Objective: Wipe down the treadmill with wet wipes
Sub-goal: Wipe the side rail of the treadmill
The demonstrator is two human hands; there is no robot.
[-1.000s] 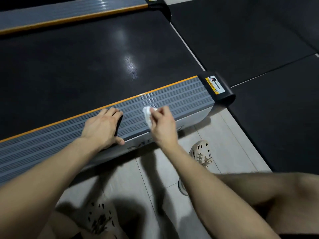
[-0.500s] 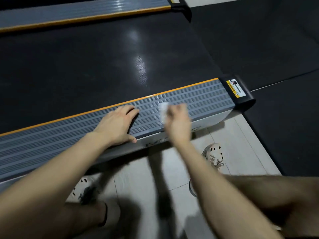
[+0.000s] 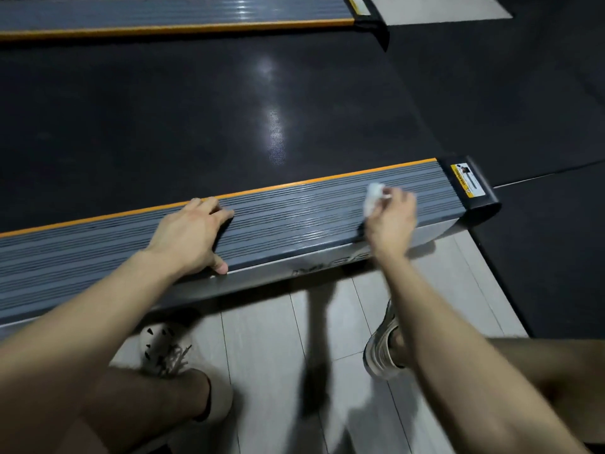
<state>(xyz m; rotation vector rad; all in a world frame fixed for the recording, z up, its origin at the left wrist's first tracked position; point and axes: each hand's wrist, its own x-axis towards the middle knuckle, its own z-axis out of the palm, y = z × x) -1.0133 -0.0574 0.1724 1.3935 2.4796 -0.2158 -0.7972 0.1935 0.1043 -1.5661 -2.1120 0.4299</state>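
The treadmill's near side rail (image 3: 294, 214) is grey and ribbed with an orange strip along its inner edge, beside the black running belt (image 3: 196, 119). My right hand (image 3: 391, 221) grips a crumpled white wet wipe (image 3: 373, 194) and holds it against the rail near its right end. My left hand (image 3: 193, 234) rests on the rail further left, fingers spread over the top and thumb on the rail's outer edge. A black end cap (image 3: 468, 188) with a yellow warning label closes the rail's right end.
The far side rail (image 3: 170, 14) runs along the top of the view. Pale floor tiles (image 3: 262, 355) lie below the rail, with my two feet in light shoes (image 3: 163, 348) on them. Dark rubber mat flooring (image 3: 540, 257) lies to the right.
My right hand has slid the wipe to the right along the rail, toward the end cap. My left hand has stayed on the rail. The camera view has shifted right.
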